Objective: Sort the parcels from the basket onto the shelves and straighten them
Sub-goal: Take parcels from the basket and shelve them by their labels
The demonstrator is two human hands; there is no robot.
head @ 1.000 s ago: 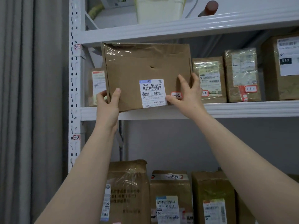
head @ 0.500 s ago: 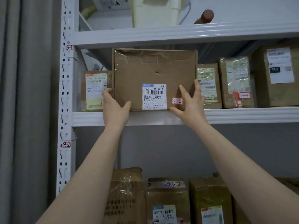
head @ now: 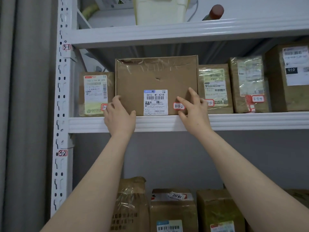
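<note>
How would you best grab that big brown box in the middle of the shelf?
By its lower front corners, two-handed, from the front: the box is wide, parcels crowd both sides, and the shelf above sits close.

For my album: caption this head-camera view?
Left hand and right hand steady a cardboard parcel on the white shelf.

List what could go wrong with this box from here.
1. The box sits tight between the left parcel and the right parcel; pushing it may knock them askew.
2. The left hand grips its left edge beside that parcel and might get pinched.
3. It stands at the front edge of the shelf, with the right hand pressing on it; if released early, it may tip forward.
</note>
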